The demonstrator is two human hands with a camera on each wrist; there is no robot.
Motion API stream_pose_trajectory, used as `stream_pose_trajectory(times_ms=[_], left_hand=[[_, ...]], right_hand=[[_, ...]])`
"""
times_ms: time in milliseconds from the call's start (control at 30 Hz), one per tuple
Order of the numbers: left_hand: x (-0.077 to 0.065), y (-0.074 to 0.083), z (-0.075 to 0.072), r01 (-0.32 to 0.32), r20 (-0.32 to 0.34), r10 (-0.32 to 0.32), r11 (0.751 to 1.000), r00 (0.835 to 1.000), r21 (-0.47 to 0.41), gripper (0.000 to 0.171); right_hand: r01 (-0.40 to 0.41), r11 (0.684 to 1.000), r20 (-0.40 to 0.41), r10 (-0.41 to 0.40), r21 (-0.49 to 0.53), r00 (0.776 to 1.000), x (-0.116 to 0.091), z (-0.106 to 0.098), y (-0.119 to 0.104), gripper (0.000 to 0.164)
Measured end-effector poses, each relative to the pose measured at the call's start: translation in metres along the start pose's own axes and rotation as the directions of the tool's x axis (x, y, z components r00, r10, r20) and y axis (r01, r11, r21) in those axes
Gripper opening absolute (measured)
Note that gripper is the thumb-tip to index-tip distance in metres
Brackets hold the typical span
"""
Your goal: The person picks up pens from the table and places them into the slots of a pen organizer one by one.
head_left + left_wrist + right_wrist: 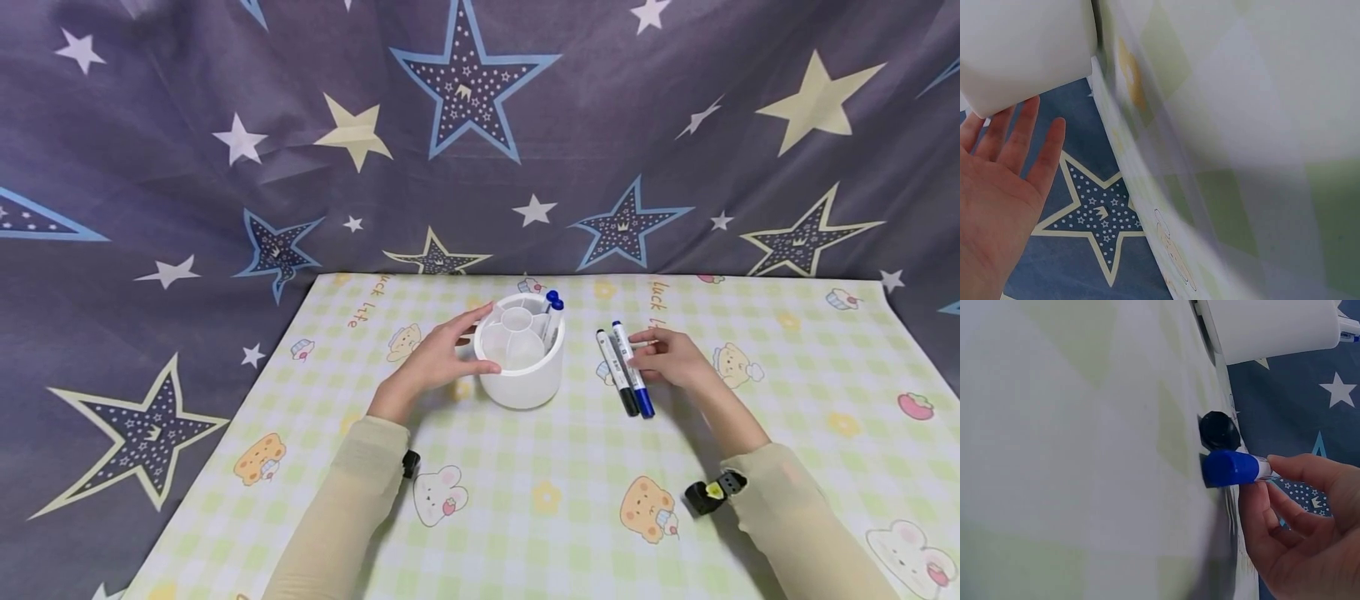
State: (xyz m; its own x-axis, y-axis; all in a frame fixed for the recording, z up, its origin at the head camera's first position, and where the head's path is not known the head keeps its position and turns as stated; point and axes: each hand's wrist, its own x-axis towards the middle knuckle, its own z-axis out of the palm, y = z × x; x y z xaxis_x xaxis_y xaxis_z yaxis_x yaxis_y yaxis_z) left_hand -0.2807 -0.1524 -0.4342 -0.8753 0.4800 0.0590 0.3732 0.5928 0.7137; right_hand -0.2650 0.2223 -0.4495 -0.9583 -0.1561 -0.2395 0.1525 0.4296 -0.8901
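A round white pen organizer [521, 383] with several compartments stands on the table, two blue-capped markers [555, 315] upright in its right side. My left hand [438, 354] rests against the organizer's left side, thumb at the front rim; in the left wrist view its fingers lie fairly straight along the white wall [1029, 50]. To the right, my right hand [667, 358] pinches a blue marker [633, 369] between thumb and fingers. A black marker [618, 373] lies right beside it, and its dark end [1219, 430] shows next to the blue end [1232, 468] in the right wrist view.
A green-and-white checked cloth [547, 550] with cartoon prints covers the table. Behind it hangs a dark curtain [570, 125] with stars. Black wrist cameras, one at the right cuff [712, 493], sit on both wrists.
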Motion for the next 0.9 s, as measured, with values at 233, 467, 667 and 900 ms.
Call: stream_pose_trajectory(times_ms=[233, 467, 667, 900], left_hand=[[0.0, 0.0, 0.0, -0.007, -0.004, 0.007, 1.0, 1.0, 0.0, 0.097], [0.0, 0.0, 0.0, -0.013, -0.004, 0.013, 1.0, 1.0, -0.008, 0.097], [0.0, -0.001, 0.0, -0.014, -0.008, 0.014, 1.0, 1.0, 0.001, 0.097], [0.0, 0.0, 0.001, -0.013, -0.01, 0.013, 1.0, 1.0, 0.003, 0.097]], right_hand=[[-0.013, 1.0, -0.009, 0.014, 0.012, 1.0, -0.002, 0.0, -0.004, 0.053], [0.004, 0.999, -0.015, -0.003, 0.04, 1.0, -0.006, -0.001, -0.006, 0.053], [0.03, 0.999, -0.026, -0.03, 0.032, 0.999, -0.009, -0.001, -0.009, 0.053], [0.04, 0.997, -0.028, -0.038, 0.065, 0.999, -0.013, 0.002, -0.014, 0.052]])
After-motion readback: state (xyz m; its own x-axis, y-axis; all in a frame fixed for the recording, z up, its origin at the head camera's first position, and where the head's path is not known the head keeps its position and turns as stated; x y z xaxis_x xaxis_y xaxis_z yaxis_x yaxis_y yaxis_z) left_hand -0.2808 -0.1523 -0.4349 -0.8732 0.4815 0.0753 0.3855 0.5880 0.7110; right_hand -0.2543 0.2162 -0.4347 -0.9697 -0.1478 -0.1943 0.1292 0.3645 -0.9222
